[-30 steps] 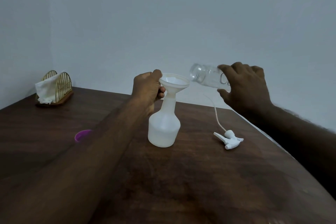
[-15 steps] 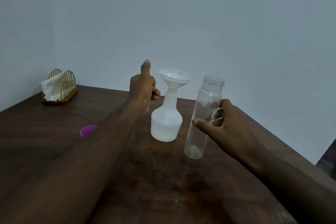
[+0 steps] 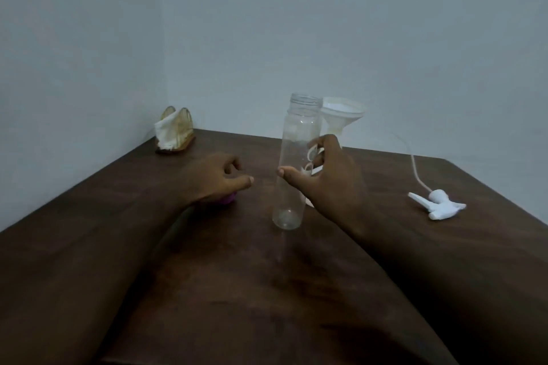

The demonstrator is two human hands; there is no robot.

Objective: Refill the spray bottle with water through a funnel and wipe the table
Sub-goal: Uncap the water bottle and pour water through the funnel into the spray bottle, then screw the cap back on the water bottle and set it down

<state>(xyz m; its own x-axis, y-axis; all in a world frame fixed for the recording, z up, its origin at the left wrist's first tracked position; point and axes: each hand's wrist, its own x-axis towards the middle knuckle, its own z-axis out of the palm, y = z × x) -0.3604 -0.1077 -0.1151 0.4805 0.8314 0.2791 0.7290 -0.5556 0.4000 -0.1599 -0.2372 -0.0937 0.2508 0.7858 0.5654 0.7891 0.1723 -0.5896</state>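
Fingers [image 3: 328, 144] of the right hand [image 3: 332, 184] wrap the upright clear bottle [image 3: 292, 187] at the worktop's [image 3: 267, 290] middle. The left hand's [image 3: 213, 184] fingers hang loosely curled, holding nothing, over a purple cap [image 3: 229, 199]. Just behind stands the spray bottle [image 3: 338, 139], funnel [image 3: 341, 111] in its neck.

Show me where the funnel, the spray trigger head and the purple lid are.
funnel [image 3: 344, 109]: head view, on its wide bowl.
spray trigger head [image 3: 439, 206]: head view, on its white body.
purple lid [image 3: 229, 199]: head view, on its visible edge.
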